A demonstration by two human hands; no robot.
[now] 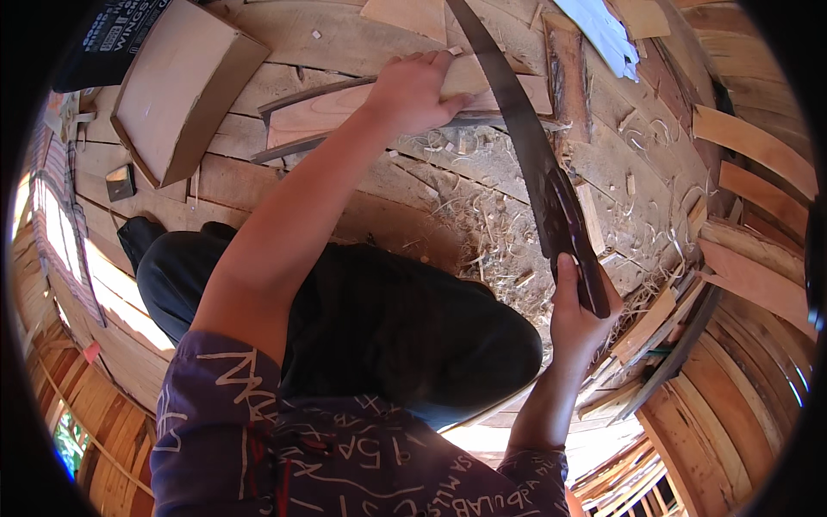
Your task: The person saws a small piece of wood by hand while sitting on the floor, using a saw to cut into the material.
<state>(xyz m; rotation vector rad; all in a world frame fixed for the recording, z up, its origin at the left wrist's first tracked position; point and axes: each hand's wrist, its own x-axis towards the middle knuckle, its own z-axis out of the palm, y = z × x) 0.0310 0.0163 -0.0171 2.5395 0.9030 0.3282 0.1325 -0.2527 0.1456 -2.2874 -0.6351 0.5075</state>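
My right hand (587, 303) is closed round the dark handle of a handsaw (527, 129). Its long blade slants up and to the left, passing over the right part of a wooden board (323, 114). This pale board has dark strips along both long edges and lies across the floor planks. My left hand (419, 93) grips the board from above, just left of the blade, with the fingers over the far side and the thumb pointing toward the saw. Whether the teeth touch the wood, I cannot tell.
A rough bark-edged piece (566, 82) lies beside the board's right end. Wood shavings (495, 228) cover the floor planks. At the left stand a wooden box (177, 90) and a small dark block (121, 183). A white bag (603, 34) lies far right; stacked planks (724, 405) line the right side.
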